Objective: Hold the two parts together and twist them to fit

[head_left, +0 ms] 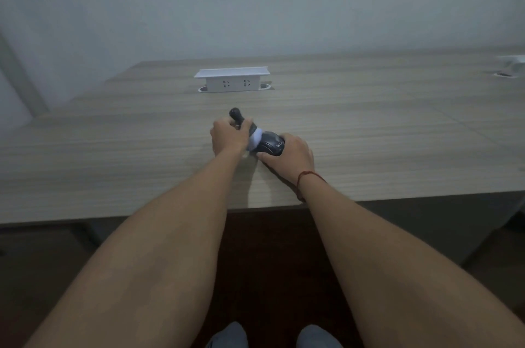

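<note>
The left hand [228, 136] curls round the narrow black handle end of a dark, rounded plastic device with a white middle band [260, 139]; the right hand [292, 156] clasps its bulbous dark body; it lies low on the pale wood-grain table [113, 148], well short of the white pop-up socket box [232, 79].

White letters reading "WI" are showing on the dark object [271, 145], just beside the right hand [292, 156] gripping it; the remainder is blurring out.

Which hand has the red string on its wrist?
The right hand, the one gripping the dark rounded end of the black object, has the red string. The left hand has a bare wrist.
</note>
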### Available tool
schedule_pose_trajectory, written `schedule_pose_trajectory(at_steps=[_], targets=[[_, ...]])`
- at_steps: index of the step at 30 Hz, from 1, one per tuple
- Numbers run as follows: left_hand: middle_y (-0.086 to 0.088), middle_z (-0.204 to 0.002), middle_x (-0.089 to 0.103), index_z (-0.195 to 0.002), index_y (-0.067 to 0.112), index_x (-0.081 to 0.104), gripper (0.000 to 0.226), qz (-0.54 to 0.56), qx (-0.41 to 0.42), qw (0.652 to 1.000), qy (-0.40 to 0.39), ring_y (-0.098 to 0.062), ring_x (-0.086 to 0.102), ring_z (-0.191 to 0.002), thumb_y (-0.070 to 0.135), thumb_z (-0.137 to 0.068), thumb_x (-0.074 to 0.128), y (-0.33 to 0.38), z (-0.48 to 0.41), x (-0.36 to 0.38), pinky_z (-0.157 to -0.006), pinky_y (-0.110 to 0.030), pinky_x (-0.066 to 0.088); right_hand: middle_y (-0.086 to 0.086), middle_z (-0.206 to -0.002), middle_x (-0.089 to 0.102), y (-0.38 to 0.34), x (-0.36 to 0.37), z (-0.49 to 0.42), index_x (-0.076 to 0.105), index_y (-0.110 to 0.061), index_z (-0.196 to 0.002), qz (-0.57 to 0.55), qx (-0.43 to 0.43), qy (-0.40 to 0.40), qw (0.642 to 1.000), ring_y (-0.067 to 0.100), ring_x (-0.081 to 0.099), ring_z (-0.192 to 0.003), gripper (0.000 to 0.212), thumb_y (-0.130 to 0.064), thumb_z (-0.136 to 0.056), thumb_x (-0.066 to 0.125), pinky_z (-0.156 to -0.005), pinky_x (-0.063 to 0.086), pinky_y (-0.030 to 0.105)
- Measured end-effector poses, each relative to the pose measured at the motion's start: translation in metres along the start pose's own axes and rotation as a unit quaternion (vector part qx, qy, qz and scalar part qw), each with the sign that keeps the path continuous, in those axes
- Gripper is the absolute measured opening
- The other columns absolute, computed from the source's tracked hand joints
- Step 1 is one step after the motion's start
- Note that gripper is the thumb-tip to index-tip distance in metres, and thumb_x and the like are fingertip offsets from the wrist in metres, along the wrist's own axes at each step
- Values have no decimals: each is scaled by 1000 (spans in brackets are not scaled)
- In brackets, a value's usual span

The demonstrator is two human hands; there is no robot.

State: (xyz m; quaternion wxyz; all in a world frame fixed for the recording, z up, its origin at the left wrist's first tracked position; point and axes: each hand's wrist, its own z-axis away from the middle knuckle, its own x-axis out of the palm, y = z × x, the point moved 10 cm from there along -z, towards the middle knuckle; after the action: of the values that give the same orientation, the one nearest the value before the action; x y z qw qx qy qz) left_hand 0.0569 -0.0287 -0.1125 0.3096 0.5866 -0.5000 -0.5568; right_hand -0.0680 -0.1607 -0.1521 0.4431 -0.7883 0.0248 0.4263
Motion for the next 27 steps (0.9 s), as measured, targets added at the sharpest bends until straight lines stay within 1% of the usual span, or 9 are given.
schedule_pose_trajectory(at_steps=[3, 6, 9, 12, 14, 17, 19, 23, 27], targets=[[-14, -109, 73, -106, 4, 73, 40, -53, 1, 998, 23, -30, 69, -98, 38, -85, 69, -5, 4, -10, -78, -31, 49, -3, -101, 64, -1, 1, 2, 59, -25, -111, -6, 1, 0, 1000, 19, 60, -96, 57, -54, -64, 74, -90, 52, 41], [-14, -101, 74, -101, 2, 74, 37, 22, 30, 999, 16, -27, 70, -93, 35, -83, 72, 11, 1, -9, -81, -31, 54, -3, -99, 64, 1, 0, 2, 60, -25, -107, 0, 4, -2, 1000, 20, 60, -94, 55, -57, -63, 71, -88, 52, 41], [-15, -99, 75, -98, 1, 74, 38, 102, -17, 994, -47, -26, 72, -89, 35, -79, 76, 9, 8, 10, -82, -34, 59, -3, -92, 65, 2, 0, 4, 60, -25, -97, -11, 8, -1, 1000, 20, 62, -88, 46, -52, -63, 72, -84, 54, 41], [-12, -102, 74, -97, 6, 75, 37, -2, -44, 999, -2, -29, 71, -93, 38, -79, 75, -2, 10, 0, -82, -34, 57, -4, -93, 65, -1, 0, 6, 61, -26, -100, -24, 3, 1, 1000, 19, 61, -89, 51, -56, -61, 74, -84, 54, 41], [-11, -105, 73, -103, 6, 74, 40, 4, -25, 1000, -2, -28, 70, -94, 37, -79, 76, 4, 6, -6, -81, -31, 56, -3, -95, 64, -2, -1, 7, 60, -25, -103, -21, 5, -1, 1000, 19, 60, -90, 54, -57, -61, 74, -84, 54, 41], [-9, -92, 72, -104, -1, 72, 38, 97, -12, 985, -144, -19, 69, -78, 28, -80, 78, 13, 13, 21, -51, -12, 51, 4, -103, 64, -2, -10, 9, 55, -16, -112, -35, 15, 7, 999, 24, 61, -97, 56, -40, -67, 76, -89, 53, 43], [-7, -77, 67, -95, 2, 71, 25, 96, -16, 980, -171, -12, 62, -64, 23, -82, 77, 12, 24, 27, -39, -8, 44, 11, -117, 62, -2, -14, 11, 46, -9, -128, -42, 22, 6, 999, 29, 59, -109, 68, -33, -71, 76, -95, 48, 42], [-10, -96, 74, -99, 1, 74, 40, 78, 31, 994, -72, -19, 70, -84, 32, -75, 82, 21, 16, 13, -78, -26, 59, 12, -118, 62, -5, -17, 16, 37, -8, -135, -55, 22, 6, 998, 31, 58, -111, 84, -38, -69, 79, -95, 47, 44], [-9, -99, 74, -101, 3, 74, 39, 74, 28, 981, -180, -22, 70, -94, 29, -74, 83, 30, 23, 38, -85, -34, 58, 7, -115, 62, -3, -10, 13, 36, -14, -132, -54, 29, -5, 998, 27, 60, -107, 84, -41, -67, 81, -94, 51, 45]])
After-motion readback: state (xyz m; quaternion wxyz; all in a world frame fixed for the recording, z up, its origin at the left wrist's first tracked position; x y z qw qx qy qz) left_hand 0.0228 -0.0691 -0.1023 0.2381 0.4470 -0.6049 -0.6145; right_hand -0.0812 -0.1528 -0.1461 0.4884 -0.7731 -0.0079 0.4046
